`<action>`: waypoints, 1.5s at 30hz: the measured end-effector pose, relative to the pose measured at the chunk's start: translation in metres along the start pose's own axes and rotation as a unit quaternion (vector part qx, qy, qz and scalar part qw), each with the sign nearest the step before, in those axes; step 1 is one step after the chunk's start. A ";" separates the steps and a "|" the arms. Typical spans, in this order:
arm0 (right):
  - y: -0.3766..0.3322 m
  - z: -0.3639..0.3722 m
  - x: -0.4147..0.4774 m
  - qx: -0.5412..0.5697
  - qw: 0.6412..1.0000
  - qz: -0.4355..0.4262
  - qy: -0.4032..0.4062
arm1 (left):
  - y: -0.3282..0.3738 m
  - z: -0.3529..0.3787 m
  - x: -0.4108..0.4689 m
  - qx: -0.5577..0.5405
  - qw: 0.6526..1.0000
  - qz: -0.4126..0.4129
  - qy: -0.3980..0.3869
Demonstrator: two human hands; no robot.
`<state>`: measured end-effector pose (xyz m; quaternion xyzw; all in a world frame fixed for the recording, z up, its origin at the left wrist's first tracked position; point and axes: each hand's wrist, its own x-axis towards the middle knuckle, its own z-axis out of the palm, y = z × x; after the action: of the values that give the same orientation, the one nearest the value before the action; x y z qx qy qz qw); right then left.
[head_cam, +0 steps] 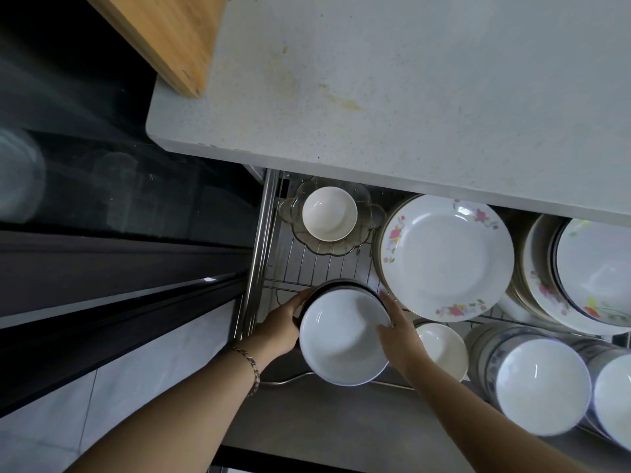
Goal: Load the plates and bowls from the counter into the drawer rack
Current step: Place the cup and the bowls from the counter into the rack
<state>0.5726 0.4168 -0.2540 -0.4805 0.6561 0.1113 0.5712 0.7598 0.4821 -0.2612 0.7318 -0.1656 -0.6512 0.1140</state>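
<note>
White bowls with dark outer walls, nested into one stack of bowls [345,339], are held between both hands over the front left part of the wire rack [307,264] in the pulled-out drawer. The left hand [280,324] has its fingers curled round the left side of the stack. The right hand [399,332] grips the right side, with the thumb on the rim and the fingers laid along the outer wall. The stack seems not yet to rest on the wires, though the view from above does not show this for certain. The step in hand is therefore, by judgement, the setting down of these bowls into the place in front of the glass dish [327,249], which carries a small white bowl [329,213]. Just to the right stand the flowered plates [447,257]. A cream bowl [444,346] lies just beside the right hand and is partly hidden by it, and further right is a stack of blue-patterned bowls [543,384]. The rack already holds much, so the task looks far along. The next move calls for lowering the stack straight and level, keeping it apart from the edge of the plates and from the cream bowl. The hands should let go only when the bottom bowl sits firmly on the wires. The counter [409,97] lies above the drawer.
</note>
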 end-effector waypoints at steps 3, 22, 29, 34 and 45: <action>0.004 -0.012 0.002 0.049 0.998 0.043 -0.005 | 0.007 0.008 0.004 -0.040 0.999 -0.032 -0.011; 0.022 -0.032 -0.006 -0.117 0.988 0.002 0.104 | 0.023 0.042 -0.003 -0.069 0.986 -0.121 -0.095; 0.015 -0.040 -0.011 -0.135 0.989 0.003 0.066 | 0.026 0.045 -0.009 -0.008 0.986 -0.157 -0.053; 0.000 -0.062 -0.026 -0.186 0.982 -0.016 0.028 | 0.046 0.036 -0.020 0.113 0.991 -0.044 0.063; -0.155 -0.172 -0.096 -0.248 0.942 -0.224 0.014 | 0.217 -0.011 -0.127 0.165 0.940 0.203 0.218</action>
<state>0.5686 0.2655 -0.0535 -0.7429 0.4912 0.1330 0.4350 0.7381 0.3319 -0.0606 0.8150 -0.3871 -0.4025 0.1543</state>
